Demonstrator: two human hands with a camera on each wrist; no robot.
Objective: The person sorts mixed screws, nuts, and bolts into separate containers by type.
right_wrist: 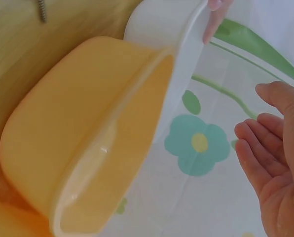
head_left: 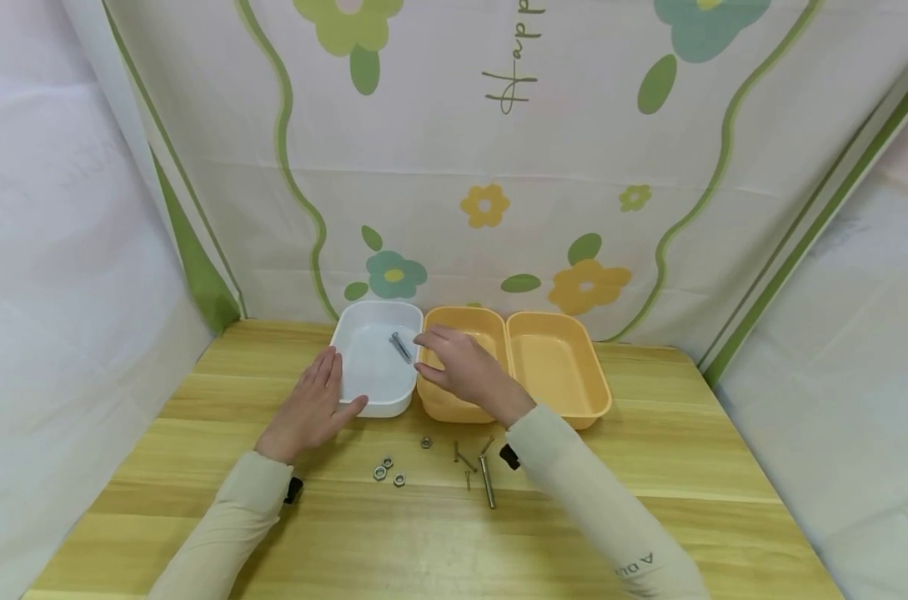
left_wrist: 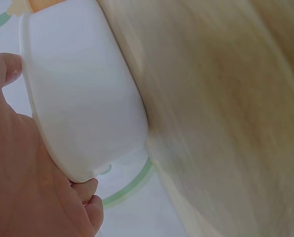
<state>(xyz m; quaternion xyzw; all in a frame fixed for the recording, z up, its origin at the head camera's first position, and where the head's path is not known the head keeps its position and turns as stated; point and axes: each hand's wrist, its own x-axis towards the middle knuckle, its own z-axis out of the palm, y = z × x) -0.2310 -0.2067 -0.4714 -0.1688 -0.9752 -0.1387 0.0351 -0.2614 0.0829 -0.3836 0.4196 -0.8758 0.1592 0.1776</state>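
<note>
The white tray (head_left: 374,408) stands at the left of the row, with silver bolts (head_left: 401,347) lying together inside its right half. My left hand (head_left: 311,408) holds the tray's near left corner, its thumb at the front rim and its fingers along the left side. In the left wrist view, the fingertips (left_wrist: 90,190) bend at the tray's edge. Over the middle yellow tray (head_left: 454,412) hovers my right hand (head_left: 461,367), fingertips pointing toward the bolts. Its thumb and fingers are apart with nothing between them, as the right wrist view shows.
Another yellow tray (head_left: 599,392) stands at the right end of the row. Several hex nuts (head_left: 380,473) lie on the wooden table (head_left: 333,542) in front. Several small screws (head_left: 467,461) and a long metal bolt (head_left: 487,483) lie nearby. A patterned cloth (head_left: 438,133) hangs behind.
</note>
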